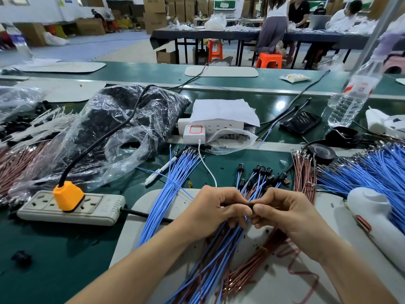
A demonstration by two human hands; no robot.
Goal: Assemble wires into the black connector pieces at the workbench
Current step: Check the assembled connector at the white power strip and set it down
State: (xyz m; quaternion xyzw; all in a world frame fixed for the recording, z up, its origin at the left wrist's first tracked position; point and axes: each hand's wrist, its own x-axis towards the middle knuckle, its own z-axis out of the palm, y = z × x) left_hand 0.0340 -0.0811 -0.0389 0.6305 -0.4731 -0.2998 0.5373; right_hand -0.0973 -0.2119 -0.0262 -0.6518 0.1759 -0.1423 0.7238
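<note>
Over the grey mat (166, 249), my left hand (215, 210) and right hand (282, 212) together pinch one black connector (252, 207), blue wires (221, 249) underneath.

1. A grey power strip (70, 207) lies at the left of the green bench (54, 249), with an orange plug (68, 195) seated in it
2. Further back sits a white power strip (210, 126), a sheet of paper (223, 110) on top
3. A dark phone (300, 122) lies flat near a clear water bottle (350, 99)
4. A roll of black tape (322, 152) lies at the right
5. An orange stool (269, 60) stands by the far tables
</note>
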